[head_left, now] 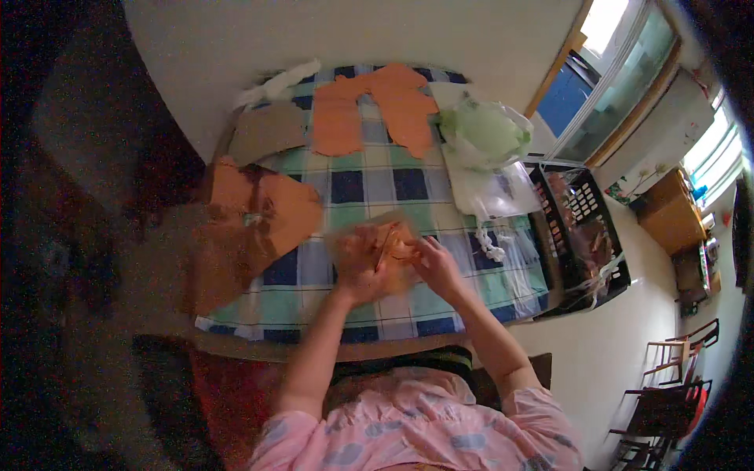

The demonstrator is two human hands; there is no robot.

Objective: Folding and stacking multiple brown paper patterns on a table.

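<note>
Over the middle of the checked cloth, both my hands are at a small orange piece (400, 250) with thin dark lines on it. A pale, see-through blur, perhaps a wrapper, surrounds it; motion smears the detail, so I cannot tell its kind. My left hand (361, 271) is at its left side, fingers blurred. On its right edge my right hand (436, 265) pinches with thumb and fingers. An orange trouser-shaped garment (338, 118) lies spread out at the far side. Further orange fabric (287, 216) lies on the left, hanging toward the table's edge.
A blue, green and white checked cloth (345, 184) covers the table. At the far left lie a grey-brown piece (271, 129) and a white strip (283, 82). A pale green plastic bag (487, 133) and a black basket (581, 212) stand right. Chairs (667, 408) are beyond.
</note>
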